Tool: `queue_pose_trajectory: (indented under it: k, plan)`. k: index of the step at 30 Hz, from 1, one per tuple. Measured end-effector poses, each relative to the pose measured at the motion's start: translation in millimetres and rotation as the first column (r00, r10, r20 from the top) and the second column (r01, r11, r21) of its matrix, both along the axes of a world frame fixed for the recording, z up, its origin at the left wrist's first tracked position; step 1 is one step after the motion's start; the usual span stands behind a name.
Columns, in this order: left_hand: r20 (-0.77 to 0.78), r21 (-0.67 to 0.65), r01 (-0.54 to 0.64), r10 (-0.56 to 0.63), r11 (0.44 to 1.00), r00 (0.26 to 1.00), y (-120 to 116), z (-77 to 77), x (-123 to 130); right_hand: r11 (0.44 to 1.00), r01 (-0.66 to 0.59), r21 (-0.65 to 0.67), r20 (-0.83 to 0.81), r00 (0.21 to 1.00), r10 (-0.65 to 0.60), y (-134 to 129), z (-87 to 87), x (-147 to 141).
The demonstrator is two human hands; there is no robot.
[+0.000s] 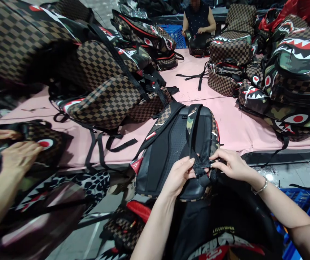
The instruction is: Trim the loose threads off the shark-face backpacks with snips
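Gripping black webbing (202, 169) between both hands, at the near right corner of a backpack (173, 142). Left hand (181, 172): thumb and fingers closed on the webbing from its left, over the back panel. Right hand (232, 164): fingertips pinched on it from the right, by the backpack's side edge. Backpack lies straps up, mostly beyond the hands; far part over the pink bench (236, 139), near end past its edge. Webbing's threading hidden by fingers.

Pink table (227, 122), pack (155, 162) across near edge. Left of pack: checkered bag heap (100, 104), dangling straps (125, 145). Right: shark-face bags (298, 119), piled. Beyond pack, rightward: checkered stack (223, 77); leftward: red-trimmed bags (155, 39).
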State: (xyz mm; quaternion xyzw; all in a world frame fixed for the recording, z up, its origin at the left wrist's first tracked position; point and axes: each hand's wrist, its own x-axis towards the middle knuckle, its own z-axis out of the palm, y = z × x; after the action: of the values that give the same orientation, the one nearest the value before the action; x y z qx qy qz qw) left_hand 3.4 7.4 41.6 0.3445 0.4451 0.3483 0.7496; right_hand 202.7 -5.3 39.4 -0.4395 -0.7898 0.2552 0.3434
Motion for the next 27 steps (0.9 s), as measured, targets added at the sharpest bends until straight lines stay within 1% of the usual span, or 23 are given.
queue_pose_trajectory:
  k: [4,8,13,16,21,27]
  plan:
    - [0.015,-0.01,0.03,-0.03,0.999,0.999,0.3,-1.1,0.9,1.0,-0.01,-0.014,0.023,1.0,0.01,3.3,1.6,0.5]
    - [0.018,-0.002,0.033,-0.033,0.999,0.999,1.0,-1.2,1.3,0.999,-0.053,-0.002,0.055,0.997,0.053,7.3,4.2,-1.1]
    - [0.01,-0.007,0.029,-0.029,1.0,1.0,1.5,-0.8,1.5,0.989,-0.111,0.096,0.106,0.989,0.101,12.0,4.8,-2.6]
    - [-0.003,-0.014,0.032,-0.032,0.999,0.999,1.3,-0.6,1.6,0.983,-0.114,0.144,0.112,0.989,0.098,13.2,2.7,-2.7]
    - [-0.005,-0.023,0.027,-0.027,0.999,1.0,1.2,-1.2,1.3,0.99,-0.071,0.118,0.096,0.994,0.06,12.8,0.4,-2.1]
    - [-0.003,-0.023,0.033,-0.033,0.999,0.999,2.0,-2.3,0.9,0.989,-0.1,0.11,0.101,0.991,0.089,15.7,0.9,-3.1]
